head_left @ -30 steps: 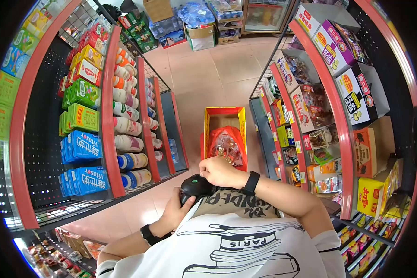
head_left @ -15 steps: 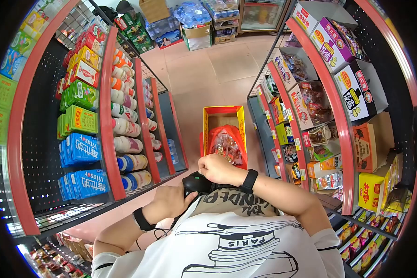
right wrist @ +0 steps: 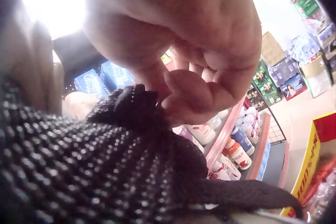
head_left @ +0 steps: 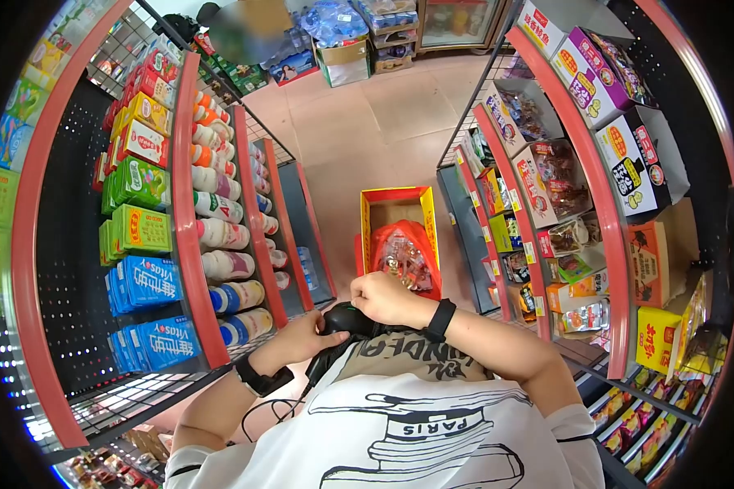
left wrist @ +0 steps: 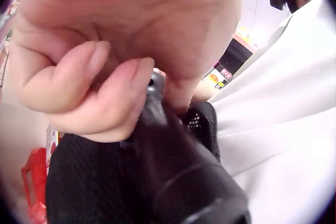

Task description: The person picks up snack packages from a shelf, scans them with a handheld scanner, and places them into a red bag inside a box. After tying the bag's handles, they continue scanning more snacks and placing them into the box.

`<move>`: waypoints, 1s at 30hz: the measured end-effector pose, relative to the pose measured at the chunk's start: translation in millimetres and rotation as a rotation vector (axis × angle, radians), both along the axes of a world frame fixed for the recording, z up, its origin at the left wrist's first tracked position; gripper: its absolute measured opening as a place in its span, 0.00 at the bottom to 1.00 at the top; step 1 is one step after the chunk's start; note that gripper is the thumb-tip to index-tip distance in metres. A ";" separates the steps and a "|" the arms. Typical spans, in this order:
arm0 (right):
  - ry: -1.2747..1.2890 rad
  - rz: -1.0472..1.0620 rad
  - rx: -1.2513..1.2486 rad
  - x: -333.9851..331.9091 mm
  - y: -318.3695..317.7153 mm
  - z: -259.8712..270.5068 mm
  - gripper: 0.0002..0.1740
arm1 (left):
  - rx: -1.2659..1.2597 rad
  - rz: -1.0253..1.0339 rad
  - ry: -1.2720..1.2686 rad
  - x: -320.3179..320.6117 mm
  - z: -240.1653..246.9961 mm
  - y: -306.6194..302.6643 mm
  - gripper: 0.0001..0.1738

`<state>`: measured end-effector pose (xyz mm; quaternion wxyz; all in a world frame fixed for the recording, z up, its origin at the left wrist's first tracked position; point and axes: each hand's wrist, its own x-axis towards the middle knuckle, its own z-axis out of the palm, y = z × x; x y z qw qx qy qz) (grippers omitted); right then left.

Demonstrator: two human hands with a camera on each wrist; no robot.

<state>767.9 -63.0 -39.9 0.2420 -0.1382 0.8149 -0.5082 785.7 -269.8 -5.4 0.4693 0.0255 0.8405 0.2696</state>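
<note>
My right hand (head_left: 395, 298) pinches black mesh fabric (right wrist: 79, 155) in front of my waist, with thumb and forefinger bent together at its edge. My left hand (head_left: 298, 336) is at the left side of a rounded black object (head_left: 339, 319), its thumb lying along it. Seen from the left wrist, the curled fingers (left wrist: 118, 103) grip the small grey metal end of a glossy black tapered piece (left wrist: 184, 182). Just beyond the hands, a yellow and red carton (head_left: 363, 213) stands on the floor, holding a red plastic bag (head_left: 420, 244) of small wrapped items.
Shelves with drink cartons (head_left: 143, 281) and bottles (head_left: 228, 265) run along the left. On the right, shelves carry boxed and bagged snacks (head_left: 554, 183). Tiled floor (head_left: 367, 122) lies between them, with stacked packs and a cardboard box (head_left: 342, 61) at the far end. A thin black cable (head_left: 269, 416) hangs by my left wrist.
My left hand has risen from below the black object to its upper left side, turning back upward on the way. My right hand keeps its pinch with little movement.
</note>
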 end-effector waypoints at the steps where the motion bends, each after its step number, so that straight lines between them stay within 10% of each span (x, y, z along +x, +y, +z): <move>1: -0.004 0.001 0.014 -0.3 -0.1 0.4 0.06 | -0.001 -0.004 0.000 -1.7 -1.1 -0.7 0.36; 12: -0.101 0.175 -0.005 -22.8 21.7 0.8 0.09 | 0.202 0.192 0.018 -2.6 -21.0 -15.4 0.33; 24: -0.234 -0.281 0.385 9.2 172.5 -140.9 0.05 | 0.397 0.583 -0.457 0.6 -39.0 -38.7 0.23; 30: -0.250 -0.289 0.283 26.1 164.8 -173.6 0.03 | 0.192 0.412 -0.200 -22.7 -90.1 -27.8 0.20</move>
